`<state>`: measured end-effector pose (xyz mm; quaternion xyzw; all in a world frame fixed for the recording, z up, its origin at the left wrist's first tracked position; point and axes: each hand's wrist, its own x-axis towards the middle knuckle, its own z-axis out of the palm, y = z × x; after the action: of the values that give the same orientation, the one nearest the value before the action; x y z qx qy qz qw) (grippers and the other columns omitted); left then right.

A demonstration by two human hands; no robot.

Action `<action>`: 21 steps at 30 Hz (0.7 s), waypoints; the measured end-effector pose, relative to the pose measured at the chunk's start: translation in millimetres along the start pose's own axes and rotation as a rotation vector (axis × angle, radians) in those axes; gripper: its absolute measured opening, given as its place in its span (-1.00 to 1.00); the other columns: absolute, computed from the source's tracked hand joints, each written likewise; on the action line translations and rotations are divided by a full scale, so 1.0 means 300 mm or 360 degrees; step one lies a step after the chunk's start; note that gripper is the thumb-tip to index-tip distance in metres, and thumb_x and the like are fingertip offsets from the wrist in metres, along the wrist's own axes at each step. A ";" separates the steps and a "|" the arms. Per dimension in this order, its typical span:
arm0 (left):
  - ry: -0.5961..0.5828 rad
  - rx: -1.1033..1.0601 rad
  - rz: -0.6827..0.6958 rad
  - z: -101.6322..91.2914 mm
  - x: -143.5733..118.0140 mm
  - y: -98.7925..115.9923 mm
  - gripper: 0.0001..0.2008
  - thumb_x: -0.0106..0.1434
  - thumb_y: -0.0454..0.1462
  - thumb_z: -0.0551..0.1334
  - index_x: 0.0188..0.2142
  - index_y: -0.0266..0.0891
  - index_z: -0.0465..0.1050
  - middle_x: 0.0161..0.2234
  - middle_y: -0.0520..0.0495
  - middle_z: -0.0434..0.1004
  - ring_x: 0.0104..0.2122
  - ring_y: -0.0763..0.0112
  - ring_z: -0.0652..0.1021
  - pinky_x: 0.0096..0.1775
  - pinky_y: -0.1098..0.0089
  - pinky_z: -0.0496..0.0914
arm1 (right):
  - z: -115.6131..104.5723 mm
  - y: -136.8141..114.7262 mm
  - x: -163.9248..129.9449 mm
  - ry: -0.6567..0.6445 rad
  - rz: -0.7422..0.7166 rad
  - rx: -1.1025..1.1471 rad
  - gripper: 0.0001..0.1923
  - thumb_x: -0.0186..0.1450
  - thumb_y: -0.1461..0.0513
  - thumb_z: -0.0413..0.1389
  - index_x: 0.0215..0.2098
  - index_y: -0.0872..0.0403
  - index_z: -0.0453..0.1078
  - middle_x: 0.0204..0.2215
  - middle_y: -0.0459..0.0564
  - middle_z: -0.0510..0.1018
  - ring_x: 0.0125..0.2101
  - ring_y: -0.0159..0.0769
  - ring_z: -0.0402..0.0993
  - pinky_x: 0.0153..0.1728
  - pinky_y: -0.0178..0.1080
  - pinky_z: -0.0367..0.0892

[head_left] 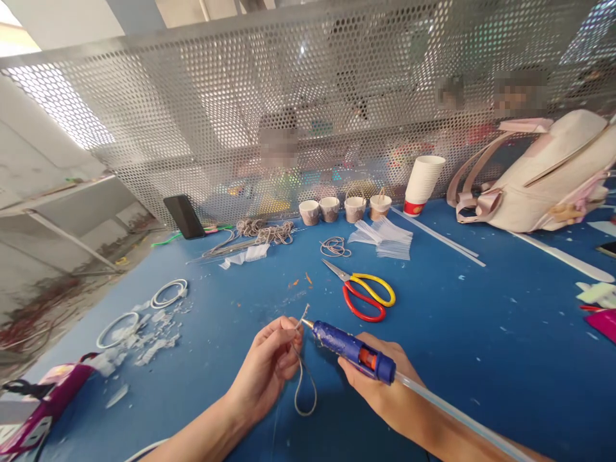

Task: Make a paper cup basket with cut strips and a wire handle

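Item one: our left hand (pixel 269 369), low at centre over the blue desk (pixel 481 333), fingers pinched shut on a thin loop of cord (pixel 303 385). The loop hangs down below the fingers, and a short end of it pokes up above the fingertips.

Item two: our right hand (pixel 380 378), just beside the left, wrapped closed around a blue glue gun (pixel 353 350). We see an orange patch on its body and a clear glue stick (pixel 457 417) trailing out of its rear toward the lower right. The metal nozzle points left and meets the cord end at the left fingertips; we cannot tell whether it touches them.

Item three: scissors (pixel 366 292) with one yellow and one red handle, lying flat on the desk just beyond the hands, blades closed and pointing up-left.

Item four, far edge of the desk, against the perforated metal screen (pixel 289 96): four small cups (pixel 344 208) in a row, a tilted stack of white paper cups (pixel 422 183) to their right, and a pile of clear strips (pixel 385 237) in front.

Item five, left part of the desk: a dark phone (pixel 183 217) leaning at the screen, bundles of cord (pixel 267 231) near it, white rings (pixel 168 292) and pale scraps nearer us.

Item six, far right: a pale pink backpack (pixel 548 176) lying on its side.

Item seven, lower left corner: a magenta object (pixel 48 398), only partly in view.
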<state>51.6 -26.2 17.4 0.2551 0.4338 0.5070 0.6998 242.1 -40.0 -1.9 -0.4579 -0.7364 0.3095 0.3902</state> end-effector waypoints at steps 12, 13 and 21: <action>0.0035 0.0046 0.0018 -0.006 -0.007 0.005 -0.80 0.00 -0.30 0.34 -0.59 -0.29 0.32 -0.59 0.13 0.27 -0.72 0.76 0.06 -0.69 0.61 -0.08 | 0.007 0.009 0.005 -0.0025 -0.0069 -0.0070 -0.82 0.29 0.24 -0.01 -0.48 0.02 0.28 -0.62 -0.17 0.39 -0.59 -0.38 0.36 -0.49 -0.34 0.22; 0.0044 0.0050 0.0018 -0.007 -0.006 0.006 -0.80 0.00 -0.29 0.34 -0.59 -0.29 0.32 -0.60 0.13 0.27 -0.71 0.75 0.06 -0.68 0.61 -0.07 | 0.008 0.009 0.004 -0.0037 -0.0085 -0.0067 -0.82 0.29 0.25 -0.01 -0.48 0.02 0.27 -0.62 -0.17 0.40 -0.59 -0.38 0.37 -0.48 -0.34 0.22; 0.0043 0.0048 0.0011 -0.014 -0.007 0.002 -0.79 0.01 -0.29 0.33 -0.59 -0.30 0.31 -0.58 0.11 0.27 -0.70 0.75 0.05 -0.67 0.60 -0.08 | 0.001 -0.002 0.004 -0.0078 -0.0071 -0.0082 -0.80 0.31 0.24 -0.03 -0.48 0.03 0.29 -0.61 -0.15 0.42 -0.58 -0.39 0.37 -0.47 -0.35 0.23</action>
<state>47.4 -28.3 16.7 0.2603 0.4500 0.5061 0.6882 241.2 -39.1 -1.2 -0.4434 -0.7636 0.2928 0.3669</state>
